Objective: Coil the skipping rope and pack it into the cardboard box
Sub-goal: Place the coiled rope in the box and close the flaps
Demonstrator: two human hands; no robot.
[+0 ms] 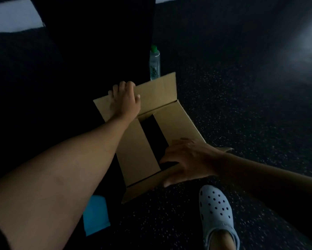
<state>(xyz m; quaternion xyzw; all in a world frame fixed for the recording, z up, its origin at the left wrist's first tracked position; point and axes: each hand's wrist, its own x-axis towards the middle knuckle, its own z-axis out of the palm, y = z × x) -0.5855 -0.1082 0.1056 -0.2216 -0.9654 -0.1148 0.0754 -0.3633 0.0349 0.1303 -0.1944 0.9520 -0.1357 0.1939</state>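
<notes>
Cardboard box set on speckled floor, far flap gripped by left hand, near flap pinched by right hand.

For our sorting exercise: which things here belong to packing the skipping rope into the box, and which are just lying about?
Job: cardboard box; left hand holding its far flap; right hand holding its near flap. Rope not visible.
Lying about: green-capped bottle; blue object; pale clog, worn.

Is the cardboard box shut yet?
Half shut: two inner flaps lie folded in with a dark gap between; the far outer flap stands up, gripped by the left hand.
</notes>
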